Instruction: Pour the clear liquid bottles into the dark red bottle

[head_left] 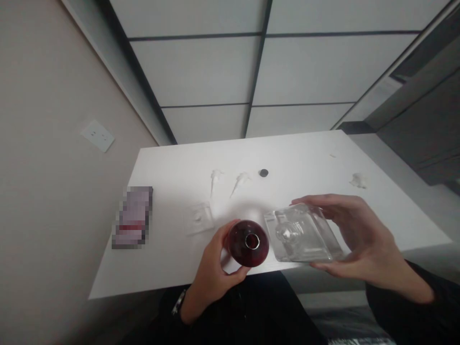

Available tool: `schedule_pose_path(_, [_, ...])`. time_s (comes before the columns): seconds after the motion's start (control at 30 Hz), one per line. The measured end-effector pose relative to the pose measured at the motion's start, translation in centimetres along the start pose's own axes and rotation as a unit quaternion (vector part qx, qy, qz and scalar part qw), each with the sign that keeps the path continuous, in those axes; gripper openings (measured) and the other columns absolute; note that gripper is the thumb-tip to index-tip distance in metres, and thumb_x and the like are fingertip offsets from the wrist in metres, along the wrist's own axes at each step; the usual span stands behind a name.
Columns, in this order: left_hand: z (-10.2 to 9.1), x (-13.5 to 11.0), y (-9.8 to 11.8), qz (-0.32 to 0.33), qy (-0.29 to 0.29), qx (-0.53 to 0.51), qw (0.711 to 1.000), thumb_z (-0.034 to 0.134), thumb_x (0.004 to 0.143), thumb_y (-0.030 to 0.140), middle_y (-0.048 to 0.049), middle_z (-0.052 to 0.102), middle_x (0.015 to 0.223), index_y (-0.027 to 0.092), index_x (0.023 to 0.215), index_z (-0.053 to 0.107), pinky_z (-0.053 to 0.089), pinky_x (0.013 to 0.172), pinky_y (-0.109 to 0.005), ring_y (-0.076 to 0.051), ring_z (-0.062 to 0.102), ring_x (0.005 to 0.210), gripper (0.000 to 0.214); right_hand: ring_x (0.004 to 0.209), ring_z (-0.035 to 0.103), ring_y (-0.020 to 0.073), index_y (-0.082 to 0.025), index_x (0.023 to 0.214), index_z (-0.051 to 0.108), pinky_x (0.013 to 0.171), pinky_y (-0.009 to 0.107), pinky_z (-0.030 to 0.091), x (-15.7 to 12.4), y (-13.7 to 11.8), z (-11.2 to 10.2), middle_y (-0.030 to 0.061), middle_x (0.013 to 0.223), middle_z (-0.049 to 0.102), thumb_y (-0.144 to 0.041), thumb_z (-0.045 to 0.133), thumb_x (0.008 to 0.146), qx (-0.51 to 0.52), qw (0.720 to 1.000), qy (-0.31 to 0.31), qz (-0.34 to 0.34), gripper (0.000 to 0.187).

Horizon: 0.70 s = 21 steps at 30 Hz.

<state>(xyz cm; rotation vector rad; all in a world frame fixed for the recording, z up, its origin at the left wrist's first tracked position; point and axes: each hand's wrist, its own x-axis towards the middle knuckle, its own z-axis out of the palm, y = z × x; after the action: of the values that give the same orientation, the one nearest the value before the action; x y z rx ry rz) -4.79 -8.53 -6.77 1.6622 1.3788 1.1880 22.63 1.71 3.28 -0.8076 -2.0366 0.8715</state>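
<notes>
My left hand is wrapped around a dark red, glossy round bottle near the table's front edge. A shiny ring circles the small opening in its top, which faces me. Just to the right, my right hand grips a clear box-shaped plastic container between thumb and fingers. The container is tilted, with a round raised form on its left side. Bottle and container are close together, with a narrow gap between them. Behind my left hand lies a clear, flat square piece on the table.
Two small whitish pieces with thin tapering ends lie mid-table beside a dark round disc. A crumpled clear scrap is at right. A pixelated, phone-like object rests at the left edge of the white table.
</notes>
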Motion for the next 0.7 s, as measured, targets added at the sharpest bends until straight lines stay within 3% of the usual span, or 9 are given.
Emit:
schedule_pose_path(0.13, [0.0,-0.3,-0.4,-0.001,-0.004,-0.003,1.0,0.084,0.083,0.021,-0.0117,0.061,0.158,0.03,0.158,0.046,0.053,0.121,-0.051,-0.033,0.062,0.144,0.085,0.126,0.074,0.0272,-0.036,0.14,0.064,0.108,0.039,0.062,0.4,-0.3,-0.1,0.0054,0.135,0.076,-0.035,0.095,0.077,-0.009,0.999,-0.019,-0.034,0.07])
schedule_pose_path(0.43, [0.2,-0.4,-0.5,-0.033,-0.015,-0.037,0.999,0.089,0.087,0.033,-0.0086,0.057,0.164,0.038,0.162,0.043,0.05,0.123,-0.05,-0.033,0.058,0.148,0.089,0.118,0.078,0.0294,-0.036,0.147,0.064,0.096,0.04,0.069,2.1,-1.4,-0.1,0.0048,0.135,0.077,-0.039,0.093,0.079,-0.077,0.99,-0.069,-0.097,0.074])
schedule_pose_path(0.7, [0.1,-0.3,-0.3,-0.026,-0.014,-0.055,0.998,0.088,0.088,0.035,-0.0071,0.057,0.163,0.04,0.161,0.045,0.047,0.126,-0.05,-0.032,0.058,0.148,0.085,0.122,0.076,0.0286,-0.031,0.147,0.063,0.098,0.037,0.069,2.9,-2.4,-0.7,0.0061,0.139,0.075,-0.036,0.091,0.083,-0.116,0.978,-0.12,-0.122,0.071])
